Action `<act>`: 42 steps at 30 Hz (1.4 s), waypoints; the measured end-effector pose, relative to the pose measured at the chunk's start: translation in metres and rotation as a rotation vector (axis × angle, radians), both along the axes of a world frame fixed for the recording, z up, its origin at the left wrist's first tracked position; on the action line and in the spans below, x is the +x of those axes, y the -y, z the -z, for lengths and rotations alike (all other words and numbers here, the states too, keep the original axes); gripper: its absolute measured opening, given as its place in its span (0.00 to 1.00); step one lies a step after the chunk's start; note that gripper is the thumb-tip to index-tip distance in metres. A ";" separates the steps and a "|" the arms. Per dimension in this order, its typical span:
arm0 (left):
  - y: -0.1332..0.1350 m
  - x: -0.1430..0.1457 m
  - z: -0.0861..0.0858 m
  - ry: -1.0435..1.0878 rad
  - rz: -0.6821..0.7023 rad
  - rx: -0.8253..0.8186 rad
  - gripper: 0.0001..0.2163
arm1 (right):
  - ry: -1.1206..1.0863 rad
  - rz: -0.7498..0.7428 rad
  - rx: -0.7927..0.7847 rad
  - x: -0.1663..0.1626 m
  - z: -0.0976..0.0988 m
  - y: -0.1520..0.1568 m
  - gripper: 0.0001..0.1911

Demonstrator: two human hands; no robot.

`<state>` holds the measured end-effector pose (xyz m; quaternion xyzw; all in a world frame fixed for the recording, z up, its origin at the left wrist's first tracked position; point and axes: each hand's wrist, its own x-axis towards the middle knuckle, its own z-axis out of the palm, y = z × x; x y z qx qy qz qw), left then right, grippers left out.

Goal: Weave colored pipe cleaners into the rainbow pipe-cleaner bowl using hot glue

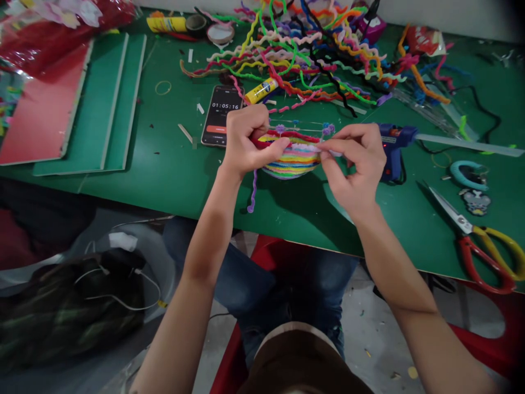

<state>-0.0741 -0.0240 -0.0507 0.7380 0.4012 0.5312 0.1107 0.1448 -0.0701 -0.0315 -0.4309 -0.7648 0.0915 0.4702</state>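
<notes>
My left hand is closed around the left rim of a small woven basket made of many-coloured pipe cleaners, held just above the green table. My right hand pinches the basket's right rim, fingers pressed together. A red pipe cleaner runs along the top of the basket between both hands. A purple pipe cleaner hangs down below my left hand.
A heap of loose pipe cleaners lies at the back. A phone showing a timer lies beside a glue stick. A blue glue gun, red-and-yellow scissors and green and red boards surround the work.
</notes>
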 end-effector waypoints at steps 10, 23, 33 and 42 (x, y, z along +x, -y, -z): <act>0.003 0.006 -0.014 -0.033 0.058 0.063 0.26 | 0.069 0.002 0.040 0.003 0.007 -0.002 0.08; 0.002 0.002 -0.013 -0.056 0.061 0.036 0.13 | -0.126 -0.018 -0.068 0.001 0.008 -0.004 0.07; 0.000 0.003 -0.014 -0.021 0.051 0.049 0.15 | -0.189 -0.085 -0.199 0.000 0.011 -0.011 0.12; 0.001 0.004 -0.015 -0.016 0.083 0.107 0.18 | -0.259 0.172 -0.010 0.004 0.012 -0.011 0.15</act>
